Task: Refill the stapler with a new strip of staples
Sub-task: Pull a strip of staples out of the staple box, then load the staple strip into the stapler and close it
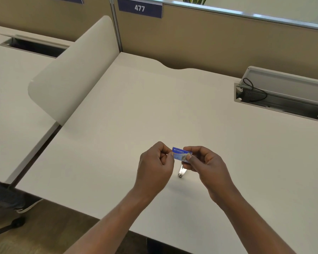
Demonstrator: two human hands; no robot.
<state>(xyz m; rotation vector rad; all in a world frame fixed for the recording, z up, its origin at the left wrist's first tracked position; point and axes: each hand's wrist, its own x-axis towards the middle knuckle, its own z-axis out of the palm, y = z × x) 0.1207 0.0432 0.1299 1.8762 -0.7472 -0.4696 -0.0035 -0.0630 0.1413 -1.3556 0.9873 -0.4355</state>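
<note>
A small blue staple box (180,153) with white lettering is held above the white desk (136,110). My left hand (154,162) pinches its left end with curled fingers. My right hand (206,164) pinches its right end between thumb and fingers. Below the box, a metal stapler (181,171) lies on the desk, mostly hidden behind my right hand; only its silver near end shows.
An open cable tray (283,94) with a black cord sits at the desk's back right. A curved white divider (72,70) stands at the left edge. A tan partition (209,43) backs the desk. A shoe and a chair base show on the floor at lower left.
</note>
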